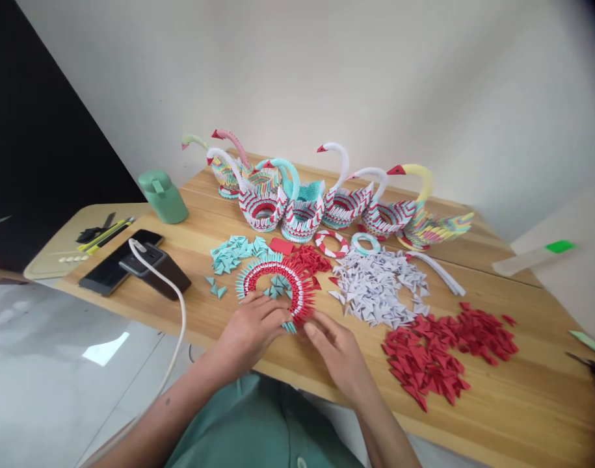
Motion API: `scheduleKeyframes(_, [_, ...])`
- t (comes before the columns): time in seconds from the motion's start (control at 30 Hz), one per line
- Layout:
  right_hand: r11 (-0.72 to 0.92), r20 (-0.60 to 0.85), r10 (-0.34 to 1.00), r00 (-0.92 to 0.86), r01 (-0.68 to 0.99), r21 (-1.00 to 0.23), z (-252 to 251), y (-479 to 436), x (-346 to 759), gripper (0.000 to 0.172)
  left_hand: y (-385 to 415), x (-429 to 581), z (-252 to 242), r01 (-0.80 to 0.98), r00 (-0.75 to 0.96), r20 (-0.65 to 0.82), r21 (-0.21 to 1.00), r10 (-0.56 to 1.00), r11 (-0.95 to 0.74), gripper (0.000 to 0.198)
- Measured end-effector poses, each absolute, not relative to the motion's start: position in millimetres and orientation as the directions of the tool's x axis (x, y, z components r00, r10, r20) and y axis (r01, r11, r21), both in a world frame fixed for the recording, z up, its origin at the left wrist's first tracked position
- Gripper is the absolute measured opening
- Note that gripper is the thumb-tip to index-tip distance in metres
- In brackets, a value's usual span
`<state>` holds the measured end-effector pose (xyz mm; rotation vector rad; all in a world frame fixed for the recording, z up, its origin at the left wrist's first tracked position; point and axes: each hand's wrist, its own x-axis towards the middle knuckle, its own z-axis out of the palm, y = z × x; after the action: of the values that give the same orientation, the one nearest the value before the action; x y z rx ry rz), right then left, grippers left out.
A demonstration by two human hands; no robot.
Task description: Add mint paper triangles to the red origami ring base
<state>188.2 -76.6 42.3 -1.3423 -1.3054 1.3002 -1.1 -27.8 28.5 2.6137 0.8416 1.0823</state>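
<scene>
A ring of interlocked folded-paper pieces (300, 286), red, white and turquoise with spiky tips, is at the table's front. My left hand (251, 328) grips its near left edge, with fingers over the rim. At the near right edge, the fingers and thumb of my right hand (339, 354) close on the ring's red tips; whether a loose piece is between them is hidden. Turquoise paper triangles (233, 253) lie behind and inside the ring. Red triangles (309, 260) are heaped just beyond it, and white triangles (380, 289) spread to its right.
Several finished paper swans (302, 214) stand along the back. More red triangles (426, 364) lie at right. Two small paper rings (332, 244) and a white curved neck (438, 272) rest near the swans. At left are a green jug (163, 198), a phone (116, 263) and a cabled black box (155, 273).
</scene>
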Motion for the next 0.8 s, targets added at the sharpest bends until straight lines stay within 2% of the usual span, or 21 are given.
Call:
scheduleKeyframes(0.17, [-0.186, -0.186, 0.982, -0.005, -0.057, -0.981, 39.4, -72.5, 185.6, 0.03, -27.3, -7.8, 27.3, 0.346, 0.668, 0.539, 0.385, 0.513, -0.856, 0.003])
scheduleKeyframes(0.27, [-0.195, -0.205, 0.977, 0.053, -0.151, -0.969, 31.7, -71.5, 180.5, 0.032, -27.8, -5.2, 27.9, 0.331, 0.662, 0.553, 0.389, 0.506, -0.86, 0.001])
scheduleKeyframes(0.47, [-0.176, -0.198, 0.976, 0.096, -0.204, -0.963, 25.7, -67.7, 173.3, 0.034, -30.2, 5.0, 25.5, 0.436, 0.599, 0.499, 0.453, 0.626, -0.778, 0.014])
scheduleKeyframes(0.6, [-0.183, -0.185, 0.98, 0.072, -0.034, -0.982, 32.2, -63.8, 190.4, 0.039, -30.2, 5.1, 21.1, 0.488, 0.531, 0.5, 0.48, 0.684, -0.73, 0.017])
scheduleKeyframes(0.7, [-0.114, -0.08, 0.988, 0.13, 0.277, -0.954, 34.5, -65.3, 211.1, 0.034, -28.2, -3.2, 17.3, 0.501, 0.453, 0.544, 0.5, 0.706, -0.707, 0.017])
scheduleKeyframes(0.8, [-0.013, 0.025, 0.998, 0.062, 0.547, -0.837, 30.1, -70.1, 219.4, 0.023, -27.2, -11.6, 14.2, 0.504, 0.389, 0.59, 0.506, 0.708, -0.7, 0.016])
